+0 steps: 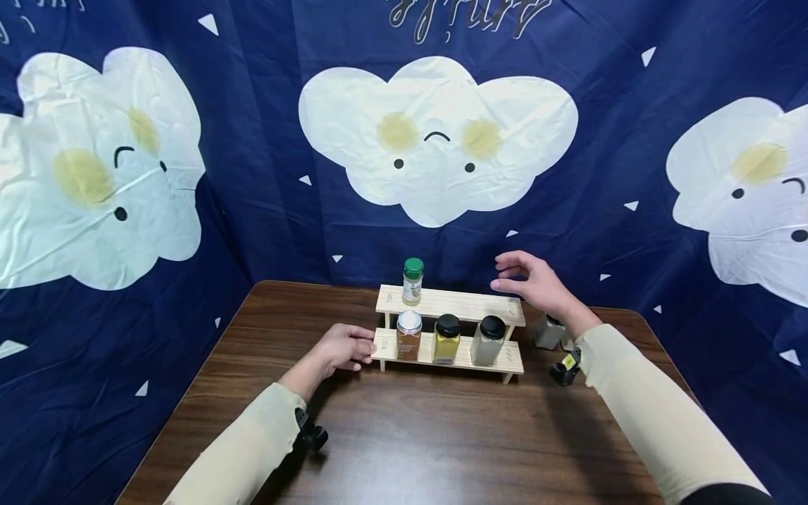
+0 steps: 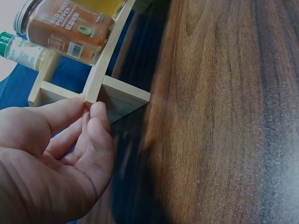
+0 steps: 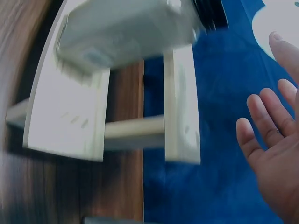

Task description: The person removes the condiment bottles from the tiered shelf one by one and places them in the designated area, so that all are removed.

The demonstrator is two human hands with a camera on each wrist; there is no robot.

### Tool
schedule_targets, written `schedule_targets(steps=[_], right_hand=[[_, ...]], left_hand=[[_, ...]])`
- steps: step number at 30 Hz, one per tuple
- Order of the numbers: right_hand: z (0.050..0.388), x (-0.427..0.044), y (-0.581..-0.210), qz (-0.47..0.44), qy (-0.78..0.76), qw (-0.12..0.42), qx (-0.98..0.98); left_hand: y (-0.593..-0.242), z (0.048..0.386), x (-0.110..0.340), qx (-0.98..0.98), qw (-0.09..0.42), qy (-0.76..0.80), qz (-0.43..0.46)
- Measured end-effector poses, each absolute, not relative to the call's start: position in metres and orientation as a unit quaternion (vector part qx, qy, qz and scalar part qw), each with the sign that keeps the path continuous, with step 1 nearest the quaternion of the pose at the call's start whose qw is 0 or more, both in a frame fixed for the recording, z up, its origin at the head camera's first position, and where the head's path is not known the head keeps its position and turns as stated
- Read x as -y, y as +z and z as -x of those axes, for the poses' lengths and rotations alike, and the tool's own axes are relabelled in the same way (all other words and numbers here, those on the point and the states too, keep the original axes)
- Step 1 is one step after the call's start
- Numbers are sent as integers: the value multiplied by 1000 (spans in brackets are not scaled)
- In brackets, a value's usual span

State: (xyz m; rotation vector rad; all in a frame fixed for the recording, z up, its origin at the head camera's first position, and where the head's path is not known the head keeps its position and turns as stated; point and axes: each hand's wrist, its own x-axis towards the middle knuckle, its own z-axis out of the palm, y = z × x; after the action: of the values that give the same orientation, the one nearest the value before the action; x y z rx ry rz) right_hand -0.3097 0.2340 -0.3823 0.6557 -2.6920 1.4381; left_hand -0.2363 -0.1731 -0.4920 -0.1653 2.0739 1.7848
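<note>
Wooden rack (image 1: 457, 303), left hand (image 1: 343, 346) pinching its end, right hand (image 1: 534, 282) loosely spread

Glare whitens the tabletop (image 1: 429, 428), while the right-wrist view seems motion-blurred.

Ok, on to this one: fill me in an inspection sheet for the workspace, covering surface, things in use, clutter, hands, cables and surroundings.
Surface: brown wood-grain table, with a glare patch toward the near side.
Things in use: two-tier wooden rack; green-capped jar on the upper tier; red pepper jar, yellow jar and grey jar on the lower.
Clutter: dark-lidded jar off the rack, to its right, partly hidden.
Left hand: pinches the lower tier's left end.
Right hand: holds nothing, near the upper tier's right end.
Cables: nothing seen.
Surroundings: blue cloth with white clouds.
</note>
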Motion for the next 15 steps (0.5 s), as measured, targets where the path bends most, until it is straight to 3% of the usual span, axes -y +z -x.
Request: schedule_targets(steps=[15], right_hand=[[316,-163,-378,-249,478,-52,840]], left_hand=[[-489,237,172,-746,204,631,61]])
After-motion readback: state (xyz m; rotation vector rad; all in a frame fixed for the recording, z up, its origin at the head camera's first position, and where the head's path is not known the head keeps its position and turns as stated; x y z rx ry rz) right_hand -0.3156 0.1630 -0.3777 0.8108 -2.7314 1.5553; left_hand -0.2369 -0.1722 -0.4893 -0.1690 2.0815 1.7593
